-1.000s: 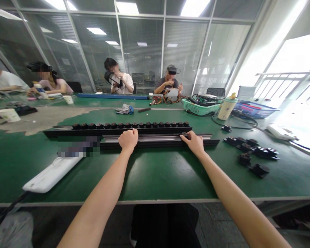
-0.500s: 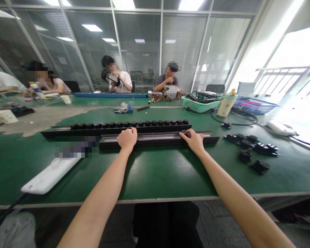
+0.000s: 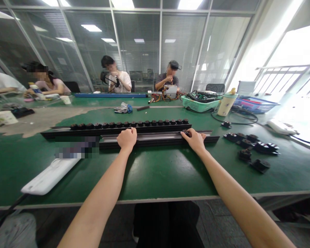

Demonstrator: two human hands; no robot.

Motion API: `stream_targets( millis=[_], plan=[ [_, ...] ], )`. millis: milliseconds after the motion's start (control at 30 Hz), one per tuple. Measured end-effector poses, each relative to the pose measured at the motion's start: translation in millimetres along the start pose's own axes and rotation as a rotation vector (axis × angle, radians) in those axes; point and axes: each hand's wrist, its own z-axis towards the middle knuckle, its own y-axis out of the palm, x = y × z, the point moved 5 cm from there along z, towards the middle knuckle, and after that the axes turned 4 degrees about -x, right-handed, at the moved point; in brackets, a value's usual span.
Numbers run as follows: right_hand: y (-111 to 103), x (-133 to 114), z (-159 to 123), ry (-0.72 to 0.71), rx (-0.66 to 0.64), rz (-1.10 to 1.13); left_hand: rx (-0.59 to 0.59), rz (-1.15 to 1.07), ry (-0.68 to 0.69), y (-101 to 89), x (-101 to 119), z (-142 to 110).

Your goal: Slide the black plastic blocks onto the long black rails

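Note:
A long black rail with a silvery inner channel lies crosswise on the green table in front of me. My left hand is closed around it left of its middle, the fingertips hidden behind the far wall. Toward the right end, my right hand pinches a small black block-like part at the channel; the fingers cover much of it. Just behind lies a second black rail, carrying a row of several similar black parts.
Loose black parts lie at the right. A white power strip rests at the left. Farther back are a green basket of cables, a yellowish cup and a grey-blue cloth. Several people sit across the table.
My right hand and the black part have shifted very slightly right along the rail. My left hand stays in place. A person across the table has moved their head and hand a little.

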Motion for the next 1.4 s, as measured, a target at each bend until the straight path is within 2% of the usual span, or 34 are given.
stream_targets(
  millis=[567,967,1400],
  plan=[
    [-2,5,1,0.064,-0.004,-0.041,-0.017,0.003,-0.010,-1.5,1,-1],
    [-6,12,3,0.083,0.006,-0.046,-0.009,-0.002,-0.004,-1.1,0,0],
    [-10,9,2,0.076,0.009,-0.059,-0.015,-0.002,-0.006,-1.1,1,-1]
  ],
)
